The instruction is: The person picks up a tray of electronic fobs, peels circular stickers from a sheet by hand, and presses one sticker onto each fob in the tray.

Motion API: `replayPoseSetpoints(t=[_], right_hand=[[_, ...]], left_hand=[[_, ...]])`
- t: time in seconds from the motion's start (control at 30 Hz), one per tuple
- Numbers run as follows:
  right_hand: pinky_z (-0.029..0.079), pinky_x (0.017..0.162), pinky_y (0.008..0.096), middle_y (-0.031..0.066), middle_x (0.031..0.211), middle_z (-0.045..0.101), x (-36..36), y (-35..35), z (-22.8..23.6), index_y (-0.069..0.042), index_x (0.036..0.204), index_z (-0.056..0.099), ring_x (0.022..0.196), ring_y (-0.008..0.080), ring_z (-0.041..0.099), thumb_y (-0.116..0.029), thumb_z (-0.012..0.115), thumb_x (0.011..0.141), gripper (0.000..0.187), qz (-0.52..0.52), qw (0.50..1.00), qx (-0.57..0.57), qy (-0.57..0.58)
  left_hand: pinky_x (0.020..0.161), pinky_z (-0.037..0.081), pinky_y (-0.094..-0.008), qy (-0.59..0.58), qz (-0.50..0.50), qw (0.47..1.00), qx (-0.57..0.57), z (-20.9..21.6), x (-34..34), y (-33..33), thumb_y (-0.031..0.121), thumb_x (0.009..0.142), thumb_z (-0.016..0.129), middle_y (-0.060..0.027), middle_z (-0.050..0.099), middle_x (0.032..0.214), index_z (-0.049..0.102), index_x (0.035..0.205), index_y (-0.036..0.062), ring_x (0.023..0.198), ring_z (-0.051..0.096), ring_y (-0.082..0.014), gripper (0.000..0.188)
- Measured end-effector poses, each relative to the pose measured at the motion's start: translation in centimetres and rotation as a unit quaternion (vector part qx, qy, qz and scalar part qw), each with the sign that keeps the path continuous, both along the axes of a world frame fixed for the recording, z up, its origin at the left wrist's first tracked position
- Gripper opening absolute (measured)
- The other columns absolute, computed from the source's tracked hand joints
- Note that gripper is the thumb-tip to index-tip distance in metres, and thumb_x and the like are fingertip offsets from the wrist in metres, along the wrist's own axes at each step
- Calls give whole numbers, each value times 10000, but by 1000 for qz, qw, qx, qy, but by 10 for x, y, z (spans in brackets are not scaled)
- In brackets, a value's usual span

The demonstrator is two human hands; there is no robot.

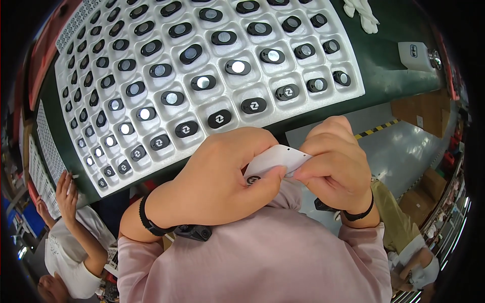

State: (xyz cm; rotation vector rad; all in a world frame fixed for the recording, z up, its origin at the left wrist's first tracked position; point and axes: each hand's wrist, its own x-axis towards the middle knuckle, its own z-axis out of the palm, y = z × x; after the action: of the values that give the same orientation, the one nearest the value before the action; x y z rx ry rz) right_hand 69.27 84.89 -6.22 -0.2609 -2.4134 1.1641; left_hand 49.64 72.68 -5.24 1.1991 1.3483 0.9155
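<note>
My left hand (227, 169) holds a small white sticker sheet (268, 160), its thumb on top; part of a round black mark shows near the thumb. At the sheet's right end, my right hand (336, 164) pinches the edge between thumb and forefinger, the other fingers curled in. Just beyond my hands lies a white moulded tray (283, 113) with many pockets. Each visible pocket holds a small black oval device. In the nearest row, devices such as this black oval device (219, 119) bear a pale emblem. Those farther back, like one black device (203, 83), show a round silvery disc.
The tray rests on a dark green table (389, 65). A white bottle (414, 55) with a metal cap and white gloves (361, 14) lie at the right. Another person's hand (65, 194) is at the table's left edge. Cardboard boxes (422, 111) stand on the floor at right.
</note>
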Motion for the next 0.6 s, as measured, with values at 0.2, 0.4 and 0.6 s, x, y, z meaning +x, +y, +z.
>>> replayPoseSetpoints(t=[0.2,0.4,0.6], right_hand=[[443,821,366,80,1029,665,6,14,3,-86,815,662,921,243,606,-22,790,661,210,6,999,-37,5],[429,908,337,114,1085,613,12,53,16,-53,872,617,994,225,564,-16,743,756,175,-87,991,-101,-14],[402,864,305,68,968,519,-4,87,16,-28,904,550,927,192,484,-28,633,855,96,-59,981,-47,-180]], left_hand=[[581,424,-293,71,8,994,88,-11,3,1,8,792,698,-94,595,783,620,890,-1,650,563,-216,126],[679,485,-354,296,-55,918,258,-15,14,15,28,699,701,-93,631,908,601,825,25,811,629,-257,161],[816,497,-389,411,-24,846,339,-32,27,34,88,685,644,-119,656,1061,586,794,39,986,636,-258,133]])
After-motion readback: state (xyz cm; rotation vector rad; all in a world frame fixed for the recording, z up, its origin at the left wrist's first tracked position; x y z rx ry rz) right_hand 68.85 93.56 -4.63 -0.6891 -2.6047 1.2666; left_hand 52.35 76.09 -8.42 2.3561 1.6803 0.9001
